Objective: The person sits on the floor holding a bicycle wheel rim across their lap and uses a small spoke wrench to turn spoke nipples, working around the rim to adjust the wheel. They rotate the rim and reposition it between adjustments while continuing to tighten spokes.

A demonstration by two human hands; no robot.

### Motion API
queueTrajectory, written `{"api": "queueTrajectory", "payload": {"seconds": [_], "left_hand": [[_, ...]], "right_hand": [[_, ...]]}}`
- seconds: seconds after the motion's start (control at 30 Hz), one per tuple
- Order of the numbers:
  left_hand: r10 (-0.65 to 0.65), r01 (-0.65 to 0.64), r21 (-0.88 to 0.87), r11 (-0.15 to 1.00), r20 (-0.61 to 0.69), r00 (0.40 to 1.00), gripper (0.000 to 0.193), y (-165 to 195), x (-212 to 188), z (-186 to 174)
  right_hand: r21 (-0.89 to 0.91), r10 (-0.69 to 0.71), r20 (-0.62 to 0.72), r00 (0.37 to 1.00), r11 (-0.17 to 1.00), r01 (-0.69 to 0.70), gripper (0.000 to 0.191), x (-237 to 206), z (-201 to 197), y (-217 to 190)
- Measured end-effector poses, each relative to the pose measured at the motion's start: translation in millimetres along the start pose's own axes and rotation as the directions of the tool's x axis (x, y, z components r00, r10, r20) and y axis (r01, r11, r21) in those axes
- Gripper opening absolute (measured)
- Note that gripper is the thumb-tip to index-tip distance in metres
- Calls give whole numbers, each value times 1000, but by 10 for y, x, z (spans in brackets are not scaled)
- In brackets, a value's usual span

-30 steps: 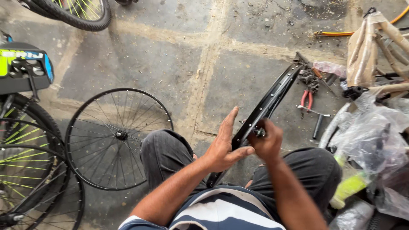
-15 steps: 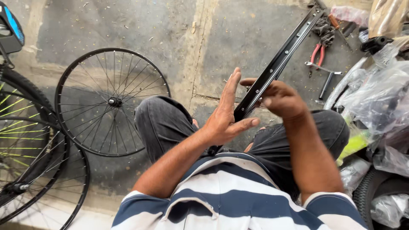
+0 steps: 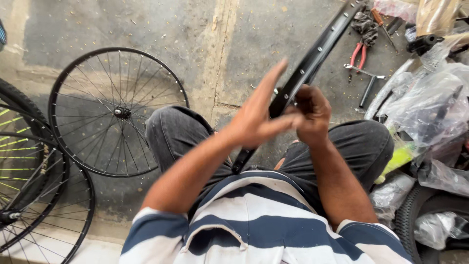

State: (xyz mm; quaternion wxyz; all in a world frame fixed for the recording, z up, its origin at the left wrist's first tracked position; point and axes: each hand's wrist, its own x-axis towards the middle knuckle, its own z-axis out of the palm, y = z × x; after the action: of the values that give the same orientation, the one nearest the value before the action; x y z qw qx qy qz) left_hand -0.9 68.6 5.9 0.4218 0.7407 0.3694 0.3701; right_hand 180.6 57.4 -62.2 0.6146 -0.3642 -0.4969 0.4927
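Head view: my right hand (image 3: 312,115) is curled tight round the rim (image 3: 312,63), which runs from my lap up past both hands. Left hand (image 3: 256,117) flat, fingers spread, only its thumb touching. Rim may twist loose onto the pliers (image 3: 359,54) beyond my fingers.

Glossy black metal rim (image 3: 312,61), rough matt concrete floor (image 3: 171,29), crinkled clear plastic wrap (image 3: 430,102)

Clear crinkled plastic wrapping (image 3: 424,105) bundled around bicycle parts at the right edge, more of it lower down over a tyre (image 3: 432,230), a yellow-green wrapped piece (image 3: 398,159) between them, pinkish plastic packet (image 3: 398,7) at top.
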Motion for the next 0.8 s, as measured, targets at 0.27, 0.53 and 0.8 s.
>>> {"api": "queueTrajectory", "payload": {"seconds": [0.27, 0.53, 0.8], "left_hand": [[-67, 98, -287, 953, 116, 991, 98, -22, 418, -28], [-19, 21, -177, 984, 14, 1000, 101, 30, -410, 35], [-120, 115, -252, 961, -7, 993, 115, -123, -506, 118]], "right_hand": [[-6, 171, -21, 985, 985, -171, 23, 51, -70, -41], [-51, 7, 119, 993, 999, -1, 20, -42, -228, -81], [291, 228, 362, 904, 893, -342, 40, 189, -283, -128]]}}
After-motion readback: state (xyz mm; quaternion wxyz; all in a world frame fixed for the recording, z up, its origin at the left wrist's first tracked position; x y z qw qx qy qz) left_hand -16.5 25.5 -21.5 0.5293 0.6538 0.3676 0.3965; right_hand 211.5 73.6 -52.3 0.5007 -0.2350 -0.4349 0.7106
